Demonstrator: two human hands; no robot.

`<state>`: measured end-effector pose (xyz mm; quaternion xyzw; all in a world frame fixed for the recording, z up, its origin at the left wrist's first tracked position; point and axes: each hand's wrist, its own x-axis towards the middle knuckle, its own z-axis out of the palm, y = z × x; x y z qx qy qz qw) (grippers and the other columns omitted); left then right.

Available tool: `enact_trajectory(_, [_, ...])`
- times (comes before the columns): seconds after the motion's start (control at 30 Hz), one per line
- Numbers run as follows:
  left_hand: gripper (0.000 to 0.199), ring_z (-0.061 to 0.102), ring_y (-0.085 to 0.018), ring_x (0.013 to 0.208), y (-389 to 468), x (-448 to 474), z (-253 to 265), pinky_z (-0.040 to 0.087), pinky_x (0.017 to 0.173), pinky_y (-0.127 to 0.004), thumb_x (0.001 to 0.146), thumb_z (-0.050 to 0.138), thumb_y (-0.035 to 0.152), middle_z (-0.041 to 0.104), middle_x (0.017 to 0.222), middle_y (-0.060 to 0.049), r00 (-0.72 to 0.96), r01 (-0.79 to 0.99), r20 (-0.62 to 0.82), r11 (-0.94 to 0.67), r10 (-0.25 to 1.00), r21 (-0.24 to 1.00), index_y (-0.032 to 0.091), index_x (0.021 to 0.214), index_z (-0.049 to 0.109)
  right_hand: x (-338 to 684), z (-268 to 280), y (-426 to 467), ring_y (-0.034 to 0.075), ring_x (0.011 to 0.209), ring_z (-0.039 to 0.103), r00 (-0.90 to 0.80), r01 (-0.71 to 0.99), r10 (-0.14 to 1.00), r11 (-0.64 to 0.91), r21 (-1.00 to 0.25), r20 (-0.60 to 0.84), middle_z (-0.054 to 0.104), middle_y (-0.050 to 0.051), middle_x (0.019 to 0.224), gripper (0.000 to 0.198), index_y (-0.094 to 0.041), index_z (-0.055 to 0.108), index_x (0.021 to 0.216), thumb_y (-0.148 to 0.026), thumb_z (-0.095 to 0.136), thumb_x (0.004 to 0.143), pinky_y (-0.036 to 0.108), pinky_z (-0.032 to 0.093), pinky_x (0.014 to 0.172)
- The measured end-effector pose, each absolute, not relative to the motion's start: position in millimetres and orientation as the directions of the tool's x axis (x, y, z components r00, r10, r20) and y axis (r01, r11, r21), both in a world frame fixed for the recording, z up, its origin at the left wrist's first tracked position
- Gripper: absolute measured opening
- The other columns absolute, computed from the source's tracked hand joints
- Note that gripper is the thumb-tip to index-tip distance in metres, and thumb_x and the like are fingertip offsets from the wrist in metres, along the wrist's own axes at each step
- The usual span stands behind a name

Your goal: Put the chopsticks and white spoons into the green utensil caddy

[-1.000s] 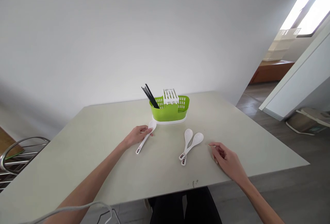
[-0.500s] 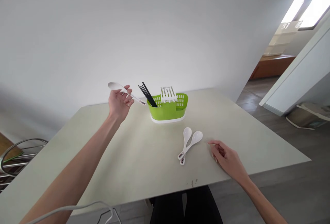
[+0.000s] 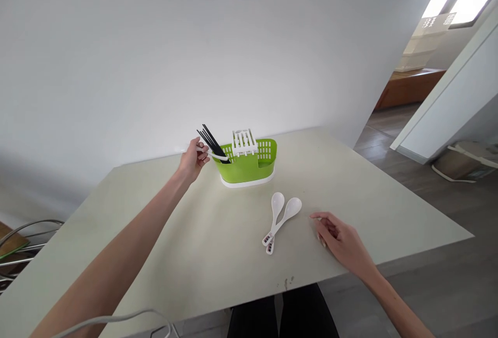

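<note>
My left hand (image 3: 192, 160) grips a white spoon (image 3: 216, 156), its handle reaching over the left end of a green basket (image 3: 244, 171) with a white base. The spoon's bowl is mostly hidden behind my fingers. Black chopsticks (image 3: 210, 140) lean in the basket's left part, right beside that hand. A white slotted holder (image 3: 244, 142) sits across the basket's middle. Two more white spoons (image 3: 280, 218) lie crossed on the table in front of the basket. To their right my right hand (image 3: 337, 235) rests at the table, fingers curled; whether anything is in them I cannot make out.
The pale table (image 3: 187, 255) stands against a white wall (image 3: 218, 47). A cable (image 3: 112, 319) hangs at the lower left near my forearm. At the left edge is a metal rack (image 3: 27, 244); on the right, a bin (image 3: 462, 161) stands on the floor.
My left hand has moved right to the basket, turning the spoon so its handle end is now over the left compartment. My right hand stays nearly where it was.
</note>
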<state>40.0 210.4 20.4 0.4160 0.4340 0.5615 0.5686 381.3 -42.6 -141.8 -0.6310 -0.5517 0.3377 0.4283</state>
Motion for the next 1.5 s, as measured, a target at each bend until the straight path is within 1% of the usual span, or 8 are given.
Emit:
enact_trajectory(0.27, [0.035, 0.030, -0.006, 0.052, 217.3, 41.8, 4.7, 0.022, 0.043, -0.022, 0.074, 0.084, 0.038, 0.052, 0.074, 0.003, -0.078, 0.060, -0.025, 0.030, 0.997, 0.998, 0.020, 0.073, 0.054, 383.0, -141.2, -43.4, 0.018, 0.059, 0.055, 0.155, 0.409, 0.988, -0.041, -0.911, 0.025, 0.059, -0.002, 0.066, 0.045, -0.022, 0.067, 0.117, -0.060, 0.050, 0.102, 0.030, 0.045, 0.059])
enact_trajectory(0.4, [0.040, 0.038, -0.010, 0.058, 223.2, 42.8, 3.4, 0.030, 0.049, -0.024, 0.070, 0.088, 0.041, 0.046, 0.067, 0.004, -0.188, 0.208, 0.007, 0.033, 0.982, 0.978, 0.023, 0.072, 0.052, 382.2, -140.7, -43.0, 0.018, 0.059, 0.055, 0.166, 0.411, 0.986, -0.043, -0.911, 0.028, 0.059, -0.002, 0.066, 0.043, -0.022, 0.067, 0.116, -0.059, 0.050, 0.101, 0.030, 0.046, 0.060])
enact_trajectory(0.5, [0.041, 0.044, -0.013, 0.065, 225.4, 43.3, -0.5, 0.036, 0.056, -0.026, 0.067, 0.090, 0.044, 0.056, 0.073, 0.001, -0.195, 0.283, 0.008, 0.048, 0.981, 0.958, 0.023, 0.075, 0.056, 381.2, -139.5, -42.6, 0.017, 0.059, 0.055, 0.170, 0.405, 0.985, -0.041, -0.913, 0.031, 0.059, -0.002, 0.065, 0.043, -0.022, 0.067, 0.114, -0.060, 0.050, 0.101, 0.029, 0.046, 0.060])
enact_trajectory(0.73, [0.056, 0.058, -0.019, 0.084, 228.5, 48.1, -17.1, 0.042, 0.068, -0.029, 0.064, 0.091, 0.058, 0.074, 0.100, -0.007, -0.128, 0.282, -0.008, 0.044, 0.992, 0.959, 0.023, 0.098, 0.065, 380.3, -138.3, -42.0, 0.017, 0.059, 0.055, 0.175, 0.391, 0.984, -0.029, -0.920, 0.044, 0.060, -0.002, 0.066, 0.044, -0.022, 0.068, 0.114, -0.060, 0.051, 0.101, 0.029, 0.046, 0.060])
enact_trajectory(1.0, [0.063, 0.063, -0.021, 0.092, 224.3, 40.6, -21.9, 0.044, 0.071, -0.029, 0.061, 0.094, 0.057, 0.070, 0.103, -0.008, -0.212, 0.264, -0.037, 0.093, 0.977, 0.960, 0.022, 0.098, 0.056, 380.1, -139.3, -43.0, 0.018, 0.059, 0.054, 0.192, 0.395, 0.980, -0.028, -0.918, 0.053, 0.059, -0.002, 0.066, 0.046, -0.023, 0.069, 0.112, -0.063, 0.053, 0.099, 0.030, 0.045, 0.059])
enact_trajectory(1.17, [0.058, 0.066, -0.018, 0.092, 204.3, 16.1, -36.6, 0.049, 0.071, -0.028, 0.078, 0.078, 0.067, 0.064, 0.111, -0.008, -0.304, 0.170, 0.033, 0.020, 0.952, 0.985, 0.022, 0.106, 0.055, 378.9, -136.8, -44.1, 0.018, 0.059, 0.055, 0.186, 0.400, 0.982, -0.035, -0.916, 0.044, 0.059, -0.002, 0.066, 0.047, -0.022, 0.069, 0.113, -0.063, 0.052, 0.099, 0.030, 0.046, 0.059])
enact_trajectory(1.3, [0.057, 0.061, -0.017, 0.079, 167.0, -12.2, -64.9, 0.048, 0.069, -0.030, 0.086, 0.061, 0.075, 0.064, 0.102, -0.007, -0.285, 0.251, 0.034, 0.040, 0.958, 0.967, 0.019, 0.098, 0.061, 377.8, -136.7, -44.7, 0.018, 0.059, 0.056, 0.195, 0.413, 0.979, -0.032, -0.910, 0.054, 0.060, -0.002, 0.065, 0.047, -0.021, 0.069, 0.112, -0.063, 0.053, 0.098, 0.031, 0.047, 0.060])
enact_trajectory(1.5, [0.053, 0.049, -0.018, 0.064, 100.7, -49.6, -92.3, 0.038, 0.063, -0.031, 0.093, 0.053, 0.074, 0.054, 0.065, 0.002, -0.041, 0.536, 0.087, -0.051, 0.995, 0.843, 0.023, 0.082, 0.063, 380.0, -136.0, -36.2, 0.017, 0.062, 0.063, 0.210, 0.422, 0.976, -0.037, -0.906, 0.058, 0.065, 0.000, 0.078, 0.047, -0.021, 0.064, 0.119, -0.062, 0.052, 0.099, 0.031, 0.050, 0.062])
